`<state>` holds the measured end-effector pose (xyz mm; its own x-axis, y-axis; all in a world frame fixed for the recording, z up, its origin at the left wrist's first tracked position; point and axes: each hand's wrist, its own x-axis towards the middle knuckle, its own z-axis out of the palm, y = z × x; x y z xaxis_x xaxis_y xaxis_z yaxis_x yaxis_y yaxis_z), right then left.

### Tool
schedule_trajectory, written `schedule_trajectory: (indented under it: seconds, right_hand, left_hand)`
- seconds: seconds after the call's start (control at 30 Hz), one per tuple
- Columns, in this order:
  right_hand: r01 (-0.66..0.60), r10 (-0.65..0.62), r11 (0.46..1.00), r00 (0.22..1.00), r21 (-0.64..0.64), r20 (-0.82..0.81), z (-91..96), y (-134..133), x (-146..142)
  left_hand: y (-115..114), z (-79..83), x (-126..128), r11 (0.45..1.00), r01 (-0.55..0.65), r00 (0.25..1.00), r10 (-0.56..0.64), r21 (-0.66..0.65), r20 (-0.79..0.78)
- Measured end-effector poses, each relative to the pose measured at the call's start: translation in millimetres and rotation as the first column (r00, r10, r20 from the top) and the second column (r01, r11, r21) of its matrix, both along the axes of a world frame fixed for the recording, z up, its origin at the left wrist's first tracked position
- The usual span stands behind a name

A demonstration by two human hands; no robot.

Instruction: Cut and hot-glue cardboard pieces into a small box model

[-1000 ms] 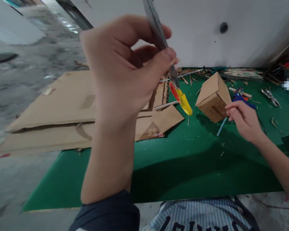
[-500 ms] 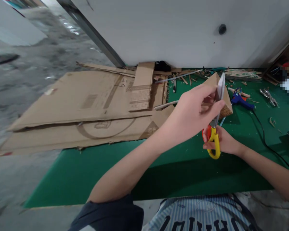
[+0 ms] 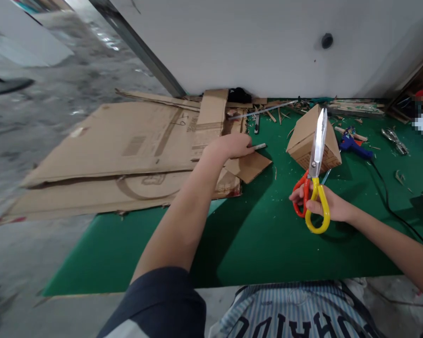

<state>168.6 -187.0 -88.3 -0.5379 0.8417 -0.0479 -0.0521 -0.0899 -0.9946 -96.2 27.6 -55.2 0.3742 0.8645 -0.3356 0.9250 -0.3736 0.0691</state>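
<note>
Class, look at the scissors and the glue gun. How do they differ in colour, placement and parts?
Colour: the scissors have silver blades, one red handle and one yellow; the glue gun is mostly blue.
Placement: the scissors are in the right hand, blades together; the glue gun lies on the green table, untouched.
Parts: the glue gun has a dark cable; the scissors have none.
Shared: both are hand tools.

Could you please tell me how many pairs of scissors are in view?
1: the red-and-yellow-handled scissors in the right hand, held in front of the cardboard box. Others could be hidden among the scraps along the back of the green table.
</note>
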Motion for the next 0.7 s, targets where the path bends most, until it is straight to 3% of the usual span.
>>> schedule_trajectory:
  seconds: [0.13,0.5,0.57,0.7]
  right_hand:
    - [0.005,-0.006,1.0,1.0,0.011,0.03,0.6,2,3]
    - [-0.075,0.074,0.997,0.997,0.024,0.018,6.9,2,1]
    - [-0.08,0.08,0.997,0.996,0.011,0.027,6.6,2,1]
    - [-0.066,0.068,0.997,0.996,-0.029,0.058,6.6,5,3]
  left_hand:
    - [3,-0.9,-1,0.995,0.097,0.99,-0.097,-0.008,-0.099]
    - [2,0.5,4,0.988,0.018,1.0,-0.016,0.152,-0.013]
    - [9,2.8,10,0.979,-0.067,0.992,0.044,0.191,0.122]
    - [38,3.5,26,0.918,-0.337,0.898,0.247,0.208,0.363]
